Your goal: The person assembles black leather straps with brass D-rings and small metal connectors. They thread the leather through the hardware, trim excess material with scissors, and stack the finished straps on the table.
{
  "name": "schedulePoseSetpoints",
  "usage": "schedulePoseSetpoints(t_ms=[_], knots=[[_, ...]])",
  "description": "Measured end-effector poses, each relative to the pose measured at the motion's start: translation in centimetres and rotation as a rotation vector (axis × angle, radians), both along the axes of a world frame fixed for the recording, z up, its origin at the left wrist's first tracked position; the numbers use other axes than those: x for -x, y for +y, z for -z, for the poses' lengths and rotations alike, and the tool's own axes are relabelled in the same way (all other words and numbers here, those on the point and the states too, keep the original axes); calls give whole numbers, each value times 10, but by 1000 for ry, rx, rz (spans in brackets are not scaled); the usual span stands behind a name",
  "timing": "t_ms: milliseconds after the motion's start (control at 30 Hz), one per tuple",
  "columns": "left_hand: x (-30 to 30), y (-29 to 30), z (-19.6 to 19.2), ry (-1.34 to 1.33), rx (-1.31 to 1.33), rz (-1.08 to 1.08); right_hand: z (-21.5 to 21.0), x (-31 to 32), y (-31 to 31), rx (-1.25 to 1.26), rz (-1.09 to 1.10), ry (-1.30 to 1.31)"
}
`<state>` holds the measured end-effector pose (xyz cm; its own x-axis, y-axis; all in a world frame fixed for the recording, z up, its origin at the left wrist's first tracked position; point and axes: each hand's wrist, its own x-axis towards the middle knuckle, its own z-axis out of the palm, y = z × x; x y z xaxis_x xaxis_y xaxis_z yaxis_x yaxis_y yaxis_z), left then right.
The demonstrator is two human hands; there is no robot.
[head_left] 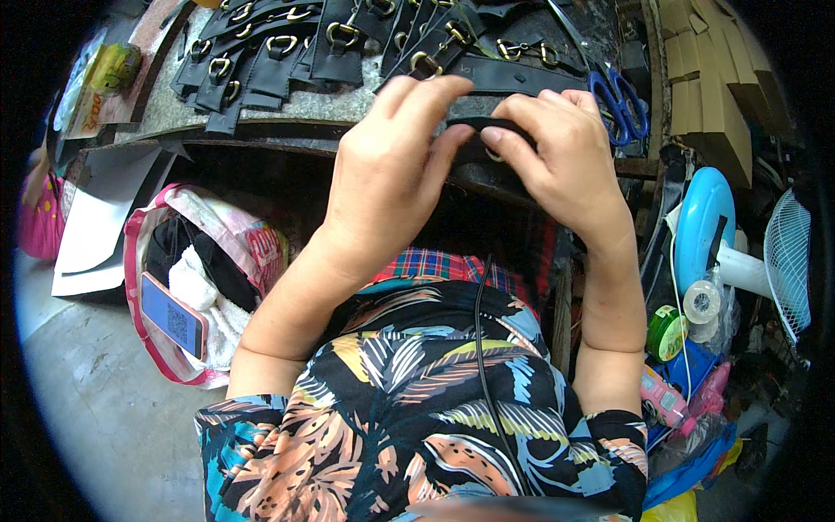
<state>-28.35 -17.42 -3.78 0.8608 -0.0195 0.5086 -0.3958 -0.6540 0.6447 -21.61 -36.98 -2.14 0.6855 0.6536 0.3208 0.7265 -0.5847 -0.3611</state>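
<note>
A black strap [487, 123], apparently leather, spans the space between my two hands at the bench's front edge. My right hand [565, 161] pinches its right part between thumb and bent fingers. A bit of metal ring shows under that thumb. At the other end, the thumb of my left hand [383, 165] lies against the strap, while the forefinger is lifted away above it; the remaining fingers are hidden behind. Just beyond my hands lie several black straps [339, 65] with brass-coloured rings [426, 65]. A wider black strap [504, 76] lies flat behind my fingers.
Blue-handled scissors [619, 109] rest right of my right hand. Brown cardboard pieces [709, 96] stack at far right, above a blue-and-white fan [709, 217] and tape rolls [667, 333]. A bag [139, 261] with a phone [174, 315] sits at lower left, near white sheets [109, 217].
</note>
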Motion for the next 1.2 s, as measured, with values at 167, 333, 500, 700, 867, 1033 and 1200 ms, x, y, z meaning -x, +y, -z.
schedulePoseSetpoints(t_ms=[167, 333, 500, 700, 867, 1033, 1200], knots=[[2, -7, 4, 90, -215, -84, 2, 3, 5, 62, 50, -65], [-4, -3, 6, -100, -357, 12, 9, -1, 2, 13, 119, -57], [7, 4, 2, -120, -586, 81, 6, -5, -15, -206, 89, -87], [10, 5, -1, -133, -586, 90, -4, 7, -47, -160, 147, -84], [-6, -6, -5, -232, -504, 111, 2, 17, -60, -94, 189, -82], [-14, -21, -3, -115, -546, 265, 9, 26, -67, -45, 260, -127], [-22, -16, 3, -174, -380, 303, 16, 25, -71, -117, 282, -162]])
